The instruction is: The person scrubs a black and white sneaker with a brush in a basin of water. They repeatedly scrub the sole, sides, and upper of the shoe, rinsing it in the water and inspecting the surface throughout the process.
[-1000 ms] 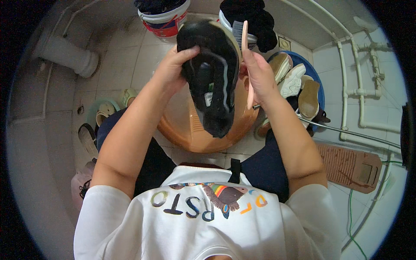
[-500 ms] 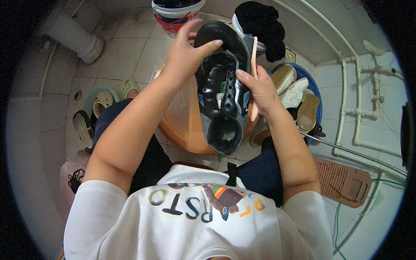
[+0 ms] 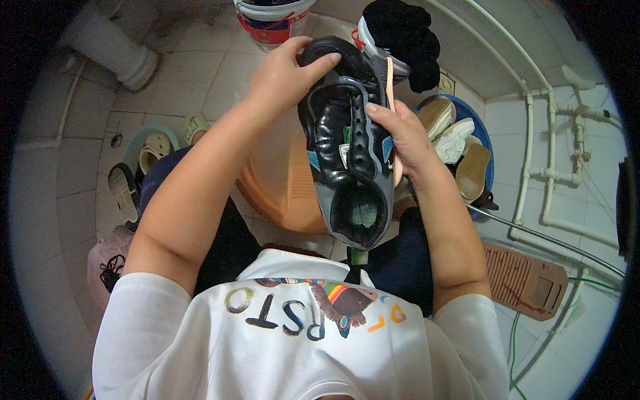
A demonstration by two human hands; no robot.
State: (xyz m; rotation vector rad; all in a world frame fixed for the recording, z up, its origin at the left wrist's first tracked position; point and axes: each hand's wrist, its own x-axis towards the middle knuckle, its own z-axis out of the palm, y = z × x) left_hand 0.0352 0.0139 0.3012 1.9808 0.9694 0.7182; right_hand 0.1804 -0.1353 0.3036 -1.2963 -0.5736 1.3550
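Observation:
A black sneaker [image 3: 359,147] with grey edging, blue side patches and a wet-looking shine is held up over an orange basin [image 3: 267,203]. Its toe points away from me and its opening faces me; no laces show in its eyelets. My left hand [image 3: 283,77] is closed around the toe, thumb on top and fingers hidden behind. On the shoe's right side my right hand [image 3: 405,137] grips it, thumb on the upper. A long, thin peach-coloured tool [image 3: 390,83], seen edge-on, is also held in that hand, against the shoe; its kind cannot be made out.
Several shoes [image 3: 456,141] fill a blue tub [image 3: 492,157] at the right. A ridged brown washboard [image 3: 523,283] lies nearer. Two buckets [image 3: 275,23] stand beyond the basin, one under black cloth [image 3: 400,40]. Clogs [image 3: 155,150] sit at left; white pipes [image 3: 529,160] line the right wall.
My left fingers, spread beside the toe before, have folded around it. The shoe's heel end has swung slightly right and toward me. The right hand keeps its hold.

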